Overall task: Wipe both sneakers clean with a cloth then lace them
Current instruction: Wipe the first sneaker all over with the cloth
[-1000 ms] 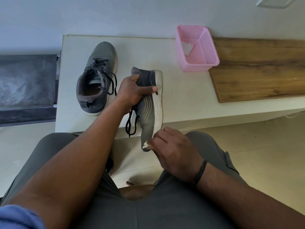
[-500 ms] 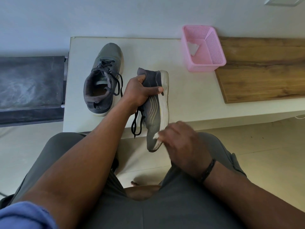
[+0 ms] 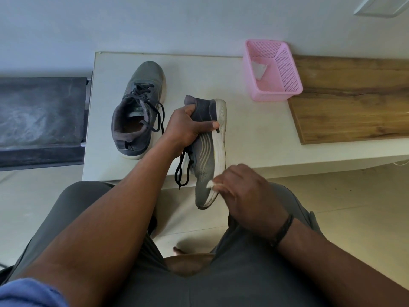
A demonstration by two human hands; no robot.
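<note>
Pale and low, the surface (image 3: 243, 134) runs along a white wall, with a wooden board (image 3: 354, 96) at its right end and a pink basket (image 3: 294, 89) beside that, a white scrap lying inside. We have one sneaker (image 3: 138, 109) standing on the surface, its laces loosely through the eyelets. Our left hand (image 3: 188, 127) holds the other sneaker (image 3: 209, 156) by the heel, sole turned right, toe hanging past the surface edge over the floor. Our right hand (image 3: 247, 193) pinches a small white cloth (image 3: 210, 184) against the toe side. We judge the risks so: the heel-only grip may let the sneaker twist or drop under rubbing, the dangling lace (image 3: 182, 171) could snag, and so small a cloth may slip out or just smear dirt.
</note>
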